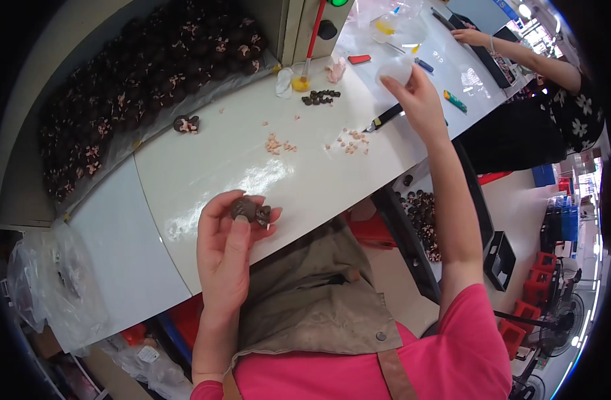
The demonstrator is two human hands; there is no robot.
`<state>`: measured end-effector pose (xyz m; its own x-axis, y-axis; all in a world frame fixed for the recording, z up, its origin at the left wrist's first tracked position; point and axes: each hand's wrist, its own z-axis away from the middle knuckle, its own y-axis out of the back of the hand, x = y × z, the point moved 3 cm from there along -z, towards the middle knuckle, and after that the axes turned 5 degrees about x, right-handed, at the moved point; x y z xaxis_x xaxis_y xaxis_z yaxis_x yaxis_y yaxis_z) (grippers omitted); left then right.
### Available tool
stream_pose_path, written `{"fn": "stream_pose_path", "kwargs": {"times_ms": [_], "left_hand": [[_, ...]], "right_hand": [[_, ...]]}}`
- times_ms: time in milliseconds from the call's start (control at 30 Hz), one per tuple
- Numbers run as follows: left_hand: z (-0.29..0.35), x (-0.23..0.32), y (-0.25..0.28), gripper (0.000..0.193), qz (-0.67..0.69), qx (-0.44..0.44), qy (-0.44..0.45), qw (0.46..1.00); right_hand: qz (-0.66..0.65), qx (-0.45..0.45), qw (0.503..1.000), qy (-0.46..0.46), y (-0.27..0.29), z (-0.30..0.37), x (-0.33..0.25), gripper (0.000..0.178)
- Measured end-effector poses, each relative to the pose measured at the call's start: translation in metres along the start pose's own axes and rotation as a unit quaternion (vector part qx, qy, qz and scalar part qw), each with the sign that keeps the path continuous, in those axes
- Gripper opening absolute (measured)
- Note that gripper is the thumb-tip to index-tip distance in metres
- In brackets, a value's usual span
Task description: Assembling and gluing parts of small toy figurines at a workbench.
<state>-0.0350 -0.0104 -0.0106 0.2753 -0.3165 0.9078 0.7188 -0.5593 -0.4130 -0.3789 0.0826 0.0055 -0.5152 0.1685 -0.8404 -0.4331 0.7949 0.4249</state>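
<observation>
My left hand (227, 263) is closed around a small dark brown figurine (244, 209) with a round head and a small pale bit at its lower end. Over the right part of the table, my raised right hand (422, 107) pinches a translucent white rounded piece (395, 69), whose exact kind I cannot make out. Two loose groups of tiny pale pink pieces (273, 145) lie on the white table (219, 167) between my hands. Behind them sits a cluster of small dark parts (320, 98). A black-handled craft knife (385, 118) rests below my right hand.
A large heap of dark figurines (152, 80) fills the compartment at the back left; one figurine (186, 124) with pink bits sits before it. A red-handled brush (313, 40) stands at the back. A tray of dark pieces (422, 223) is beside my lap. A co-worker's arm (532, 63) reaches in at far right.
</observation>
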Motion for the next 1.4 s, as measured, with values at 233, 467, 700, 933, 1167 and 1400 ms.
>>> {"fn": "stream_pose_path", "kwargs": {"times_ms": [233, 467, 700, 933, 1167, 1400], "left_hand": [[-0.004, -0.002, 0.004, 0.032, 0.000, -0.006, -0.003, 1.000], [-0.004, -0.004, 0.012, 0.032, 0.006, -0.040, 0.010, 0.999], [-0.005, -0.004, 0.009, 0.032, 0.021, -0.051, 0.017, 0.998], [-0.004, -0.005, 0.012, 0.030, 0.027, -0.040, 0.002, 0.999], [-0.003, -0.002, 0.019, 0.032, 0.036, -0.060, 0.009, 0.998], [-0.003, -0.004, 0.025, 0.036, 0.042, -0.078, 0.037, 0.995]], "right_hand": [[0.186, 0.009, 0.982, 0.018, -0.008, -0.009, 0.006, 0.038], [0.188, -0.024, 0.940, 0.282, -0.048, 0.029, -0.063, 0.014], [0.294, -0.112, 0.890, 0.330, -0.100, 0.016, -0.057, 0.016], [0.358, -0.179, 0.852, 0.338, -0.113, 0.017, -0.066, 0.015], [0.134, -0.125, 0.958, 0.219, -0.101, 0.043, -0.074, 0.022], [-0.095, -0.195, 0.975, -0.044, -0.089, 0.091, -0.089, 0.017]]}}
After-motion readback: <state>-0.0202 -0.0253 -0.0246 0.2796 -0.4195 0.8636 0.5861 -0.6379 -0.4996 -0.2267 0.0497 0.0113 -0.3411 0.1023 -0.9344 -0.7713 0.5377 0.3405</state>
